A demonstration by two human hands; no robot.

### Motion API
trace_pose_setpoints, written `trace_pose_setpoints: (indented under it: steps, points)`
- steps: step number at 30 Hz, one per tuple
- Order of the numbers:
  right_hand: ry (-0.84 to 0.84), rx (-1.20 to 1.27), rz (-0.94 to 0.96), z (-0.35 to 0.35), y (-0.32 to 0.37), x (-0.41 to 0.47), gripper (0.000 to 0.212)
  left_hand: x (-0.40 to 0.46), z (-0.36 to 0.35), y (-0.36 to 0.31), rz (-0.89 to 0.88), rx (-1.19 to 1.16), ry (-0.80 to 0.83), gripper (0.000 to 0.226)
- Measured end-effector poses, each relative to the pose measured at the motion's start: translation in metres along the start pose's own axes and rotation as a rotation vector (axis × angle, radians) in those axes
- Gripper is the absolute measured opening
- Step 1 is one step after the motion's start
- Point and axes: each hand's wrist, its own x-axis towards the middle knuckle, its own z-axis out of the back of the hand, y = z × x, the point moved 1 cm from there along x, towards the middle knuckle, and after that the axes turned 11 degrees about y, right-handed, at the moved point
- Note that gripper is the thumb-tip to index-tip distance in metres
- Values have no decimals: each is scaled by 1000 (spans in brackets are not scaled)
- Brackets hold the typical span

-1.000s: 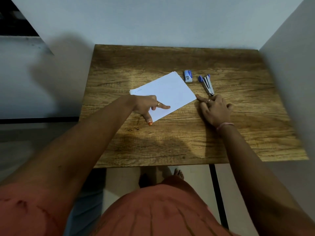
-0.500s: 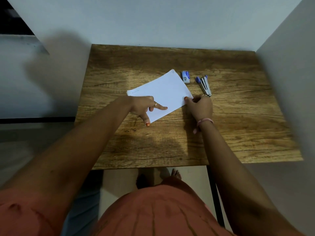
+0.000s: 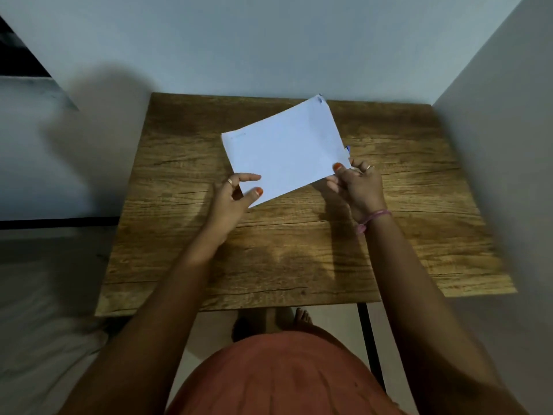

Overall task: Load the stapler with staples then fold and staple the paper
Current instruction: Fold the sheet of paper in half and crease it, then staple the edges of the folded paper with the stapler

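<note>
A white sheet of paper (image 3: 285, 149) is lifted off the wooden table (image 3: 299, 250) and held up between both hands. My left hand (image 3: 236, 199) pinches its near left corner with thumb on top. My right hand (image 3: 357, 184) pinches its near right corner, thumb on the sheet. The raised paper hides the stapler and the staple box; only a sliver of blue (image 3: 347, 148) shows at the sheet's right edge.
White walls close in behind and to the right of the table. A bed with pale sheets (image 3: 45, 295) lies to the left. My feet (image 3: 300, 317) show below the table's near edge, beside a black table leg (image 3: 369, 339).
The paper lay flat with my left hand pressing on it. My right hand came to its right corner, and both hands have now lifted the sheet, covering the stapler and staple box.
</note>
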Motion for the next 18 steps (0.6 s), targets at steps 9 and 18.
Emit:
trace_pose_setpoints:
  steps: [9, 18]
  points:
    - [143, -67, 25, 16, 15, 6, 16, 3, -20, -18, 118, -341, -28, 42]
    - [-182, -824, 6, 53, 4, 58, 31, 0, -14, -24, 0, -243, -268, 44]
